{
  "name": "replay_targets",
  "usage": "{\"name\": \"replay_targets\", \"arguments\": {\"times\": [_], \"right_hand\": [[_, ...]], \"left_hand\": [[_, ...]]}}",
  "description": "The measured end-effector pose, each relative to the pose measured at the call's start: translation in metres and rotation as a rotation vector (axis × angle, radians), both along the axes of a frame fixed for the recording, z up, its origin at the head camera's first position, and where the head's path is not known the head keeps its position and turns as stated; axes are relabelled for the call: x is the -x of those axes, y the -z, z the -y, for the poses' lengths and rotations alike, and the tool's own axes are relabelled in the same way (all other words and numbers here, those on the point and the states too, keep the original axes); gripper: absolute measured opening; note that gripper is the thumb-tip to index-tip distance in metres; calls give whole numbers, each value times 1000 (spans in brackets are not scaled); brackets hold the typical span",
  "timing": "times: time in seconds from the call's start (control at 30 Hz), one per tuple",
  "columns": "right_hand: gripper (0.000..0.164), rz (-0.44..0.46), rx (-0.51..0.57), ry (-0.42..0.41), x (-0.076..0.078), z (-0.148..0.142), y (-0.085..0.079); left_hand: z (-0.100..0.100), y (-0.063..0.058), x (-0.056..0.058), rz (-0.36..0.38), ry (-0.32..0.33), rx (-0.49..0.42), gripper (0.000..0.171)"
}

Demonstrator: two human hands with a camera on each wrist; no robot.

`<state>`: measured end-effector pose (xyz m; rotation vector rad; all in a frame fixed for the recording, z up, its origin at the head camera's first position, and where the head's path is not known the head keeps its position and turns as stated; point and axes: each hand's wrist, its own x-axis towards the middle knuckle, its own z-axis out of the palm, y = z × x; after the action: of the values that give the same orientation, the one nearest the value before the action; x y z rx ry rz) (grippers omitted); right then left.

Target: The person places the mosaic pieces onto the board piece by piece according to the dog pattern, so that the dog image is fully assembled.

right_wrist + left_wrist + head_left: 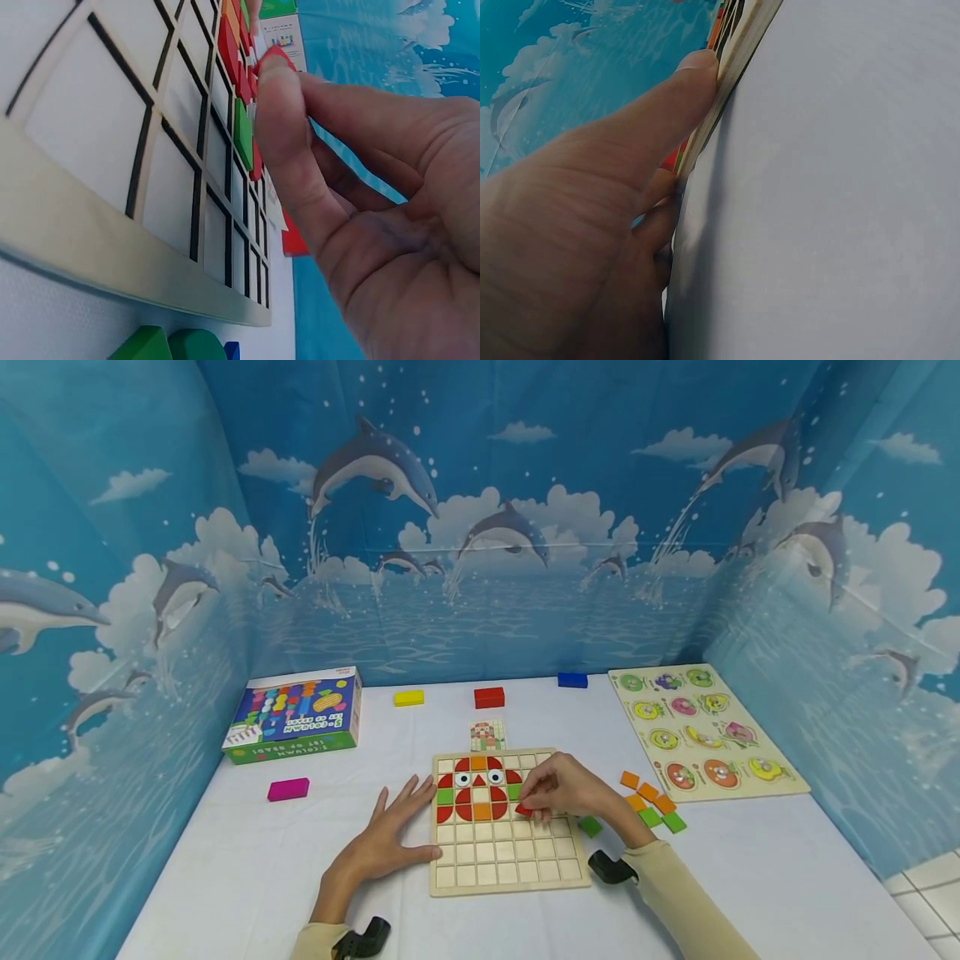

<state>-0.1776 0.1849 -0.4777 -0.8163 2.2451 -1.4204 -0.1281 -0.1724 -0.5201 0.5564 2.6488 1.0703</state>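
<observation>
Left hand (386, 839) spread wide, thumb against the left edge of the grid board (496, 852), which lies on the white-covered desk (225, 860). Right hand (564, 789) pinches a red piece (523, 811) over the board, beside the red-green-orange pattern (463, 810); loose orange tiles (647, 792) and green tiles (650, 817) lie on the desk to the right.

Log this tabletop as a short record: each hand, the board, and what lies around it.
Left hand: fingers spread, touching the left edge of the grid board
Right hand: pinches a red piece over the board
Board pattern: red, green and orange pieces, two eye pieces
Beyond board: picture card; yellow block, red block, blue block
Left: box, magenta block
Right: loose orange tiles and green tiles, fruit board
</observation>
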Motion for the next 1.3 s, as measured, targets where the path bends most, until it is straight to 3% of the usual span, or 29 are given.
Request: {"name": "replay_targets", "arguments": {"times": [0.2,0.5,0.8,1.07,1.2,1.3], "right_hand": [[11,10,58,-51,0,-3,-1],[22,-63,-61,-77,2,0,2],[24,-46,-80,-80,-1,1,1],[15,-154,-62,-33,-1,4,7],[16,-243,-110,-27,-2,10,11],[14,-260,-164,-18,-5,16,11]], "left_hand": [[0,-1,-1,0,3,-3,102],[0,-2,-1,9,-5,-6,103],[0,-1,-1,-6,4,0,101],[-1,0,0,-5,-1,3,102],[-1,-1,0,-2,-6,7,102],[-1,-1,0,-1,-9,10,102]]}}
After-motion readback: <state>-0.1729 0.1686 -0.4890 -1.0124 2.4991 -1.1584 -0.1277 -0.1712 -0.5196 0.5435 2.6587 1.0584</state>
